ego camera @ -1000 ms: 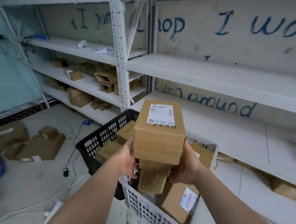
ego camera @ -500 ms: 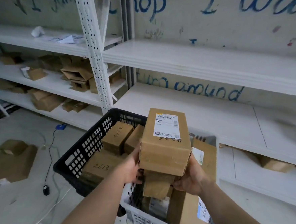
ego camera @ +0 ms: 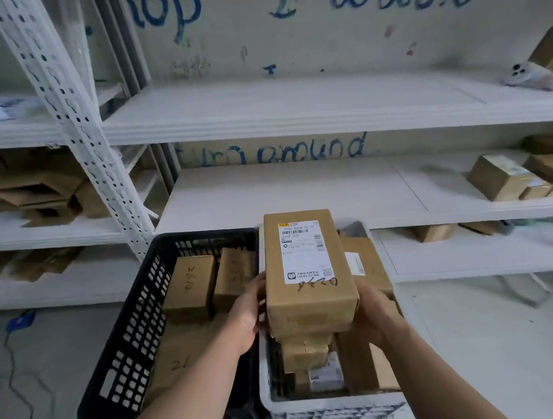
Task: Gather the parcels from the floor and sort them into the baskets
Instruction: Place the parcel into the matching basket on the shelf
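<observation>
**Item 1: labelled parcel** [ego camera: 310, 292]
- Brown oblong carton, held level above white basket [ego camera: 331, 410].
- Long axis runs near–far. Short end face is toward the viewer, far end points at the shelving. Label faces up.
- Stacked on a smaller taped parcel [ego camera: 306, 353]. Cannot tell if that one is carried or rests on the basket load.

**Hands**
- L hand [ego camera: 248, 312]: on the left side at the near end, fingers together and curled against the carton wall.
- R hand [ego camera: 371, 314]: wrapped round the near right corner. Fingertips hidden behind the carton.

**Around / in the way**
- Black basket [ego camera: 130, 334]: just left of the white one, walls touching.
  - Upright carton [ego camera: 189, 287].
  - Second upright carton [ego camera: 234, 274] beside it.
  - Flat carton [ego camera: 181, 363] underneath.
- White basket load, directly under the held stack:
  - Large carton [ego camera: 367, 268] at right, w/ side label.
  - Small labelled pack [ego camera: 326, 374] at near end.
- White steel shelving [ego camera: 300, 191] behind both baskets, w/ perforated upright [ego camera: 76, 125] at left.
  - Open cartons [ego camera: 38, 196] in left bay.
  - Closed cartons [ego camera: 502, 177] on mid shelf, far right.
  - White phone [ego camera: 531, 75] on upper shelf at right, leaning on a box [ego camera: 552, 49].
- Floor, left: cable [ego camera: 15, 375] and a blue object [ego camera: 21, 320].

**Writing**
- Parcel label: barcodes, QR code, "B269". Rest too small to read.
- Hand-scrawled digits on the cardboard below the label, unclear.
- Upright carton reads "2614". Flat carton reads "26…".
- Wall, blue paint: "I walk", "turn around".
</observation>
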### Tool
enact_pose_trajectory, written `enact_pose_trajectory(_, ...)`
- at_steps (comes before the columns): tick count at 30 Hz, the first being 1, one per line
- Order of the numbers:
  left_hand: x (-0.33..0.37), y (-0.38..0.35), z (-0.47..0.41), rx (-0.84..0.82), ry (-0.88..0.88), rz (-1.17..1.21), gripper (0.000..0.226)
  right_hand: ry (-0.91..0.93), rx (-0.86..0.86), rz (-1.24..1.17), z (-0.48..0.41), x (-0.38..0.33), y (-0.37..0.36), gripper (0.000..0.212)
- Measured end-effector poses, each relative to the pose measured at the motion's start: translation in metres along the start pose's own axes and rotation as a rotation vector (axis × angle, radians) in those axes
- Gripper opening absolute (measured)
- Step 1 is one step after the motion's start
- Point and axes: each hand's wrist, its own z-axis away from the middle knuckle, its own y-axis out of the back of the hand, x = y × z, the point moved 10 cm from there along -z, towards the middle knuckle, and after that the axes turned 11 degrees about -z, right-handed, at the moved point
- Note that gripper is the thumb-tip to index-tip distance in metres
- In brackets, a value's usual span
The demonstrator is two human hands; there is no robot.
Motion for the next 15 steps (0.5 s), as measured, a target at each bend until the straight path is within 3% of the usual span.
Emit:
enact_pose_trajectory(5, 0.011, -0.017, 0.008, -0.176, -0.038, 0.015, 0.077, 0.084, 0.085, 0.021, 0.02, -0.008, 0.001, 0.055)
enact_pose_trajectory(9, 0.018, -0.038, 0.021, -0.309, -0.077, -0.013, 0.066, 0.087, 0.103, 0.101, 0.031, -0.016, -0.005, 0.063)
enact_pose_trajectory(15, 0.022, -0.042, 0.026, -0.276, -0.073, 0.048, 0.056, 0.052, 0.014, 0.194, 0.044, -0.03, -0.017, 0.056)
